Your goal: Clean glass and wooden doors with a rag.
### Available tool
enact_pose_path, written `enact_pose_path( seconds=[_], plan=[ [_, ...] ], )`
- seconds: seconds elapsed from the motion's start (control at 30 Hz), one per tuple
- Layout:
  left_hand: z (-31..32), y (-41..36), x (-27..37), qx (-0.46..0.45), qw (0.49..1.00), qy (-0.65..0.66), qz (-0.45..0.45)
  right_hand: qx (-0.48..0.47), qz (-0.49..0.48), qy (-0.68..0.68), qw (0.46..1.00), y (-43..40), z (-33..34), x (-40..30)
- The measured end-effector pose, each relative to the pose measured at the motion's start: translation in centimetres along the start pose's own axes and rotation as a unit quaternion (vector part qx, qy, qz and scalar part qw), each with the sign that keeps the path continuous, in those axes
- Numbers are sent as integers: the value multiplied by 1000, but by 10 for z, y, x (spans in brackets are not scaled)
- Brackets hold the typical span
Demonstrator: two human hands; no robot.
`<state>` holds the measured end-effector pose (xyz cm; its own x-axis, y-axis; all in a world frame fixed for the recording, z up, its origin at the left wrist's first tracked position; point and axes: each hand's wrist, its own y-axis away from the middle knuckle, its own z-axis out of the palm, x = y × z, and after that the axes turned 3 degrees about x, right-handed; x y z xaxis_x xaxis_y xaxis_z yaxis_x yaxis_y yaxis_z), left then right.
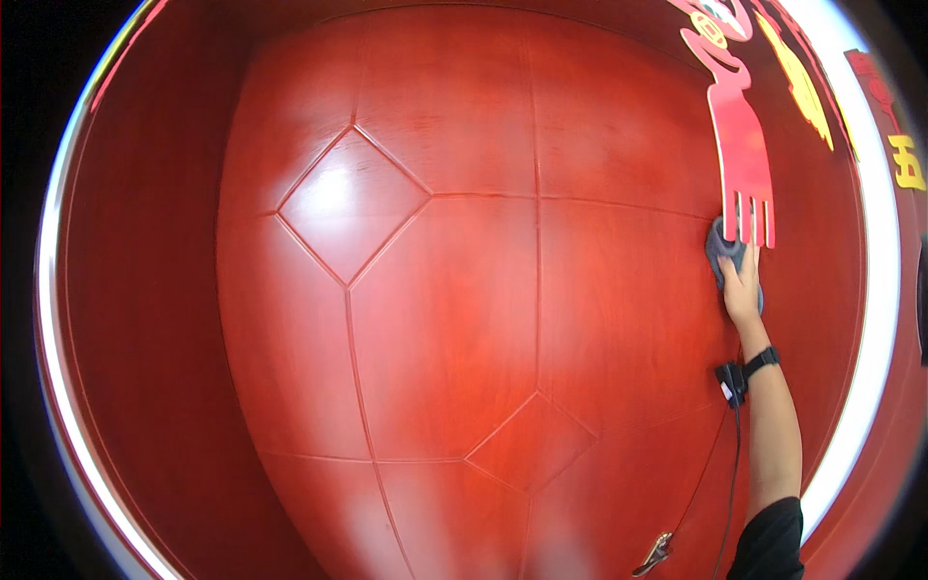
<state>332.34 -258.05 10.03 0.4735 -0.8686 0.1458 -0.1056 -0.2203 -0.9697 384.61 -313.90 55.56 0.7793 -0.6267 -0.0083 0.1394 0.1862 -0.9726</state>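
Note:
My right hand (741, 291) presses a grey cloth (715, 255) against the dark red wooden panel at the right. Its thumb lies over the cloth, and the fingers reach up behind the lower strips of a pink cut-out decoration (745, 141). Before me stands a glossy red wooden door (449, 319), with grooved lines and diamond shapes cut into its face. My left hand is out of view.
A metal door handle (655, 554) sits at the lower right. From a black device (731, 384) strapped at my right wrist, a cable (734, 471) hangs down. Bright light strips (879, 239) run along both sides. A yellow cut-out (801, 83) hangs at the upper right.

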Motion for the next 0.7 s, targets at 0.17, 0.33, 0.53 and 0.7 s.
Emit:
enact_pose_path(
  seconds=[0.17, 0.33, 0.53, 0.7],
  plan=[
    [-1, 13, 10, -16, 1000, -3, -25, 13, 38, -3, 999, -11, 16, -4],
    [5, 18, 27, -37, 997, 64, -17, -7, -37, 47, 998, -26, 20, -57],
    [28, 22, 70, -64, 996, 64, -24, -94, -212, 44, 972, -42, 114, -223],
    [33, 11, 99, -70, 997, 29, 4, -109, -217, 26, 970, -4, 197, -334]
  ],
)
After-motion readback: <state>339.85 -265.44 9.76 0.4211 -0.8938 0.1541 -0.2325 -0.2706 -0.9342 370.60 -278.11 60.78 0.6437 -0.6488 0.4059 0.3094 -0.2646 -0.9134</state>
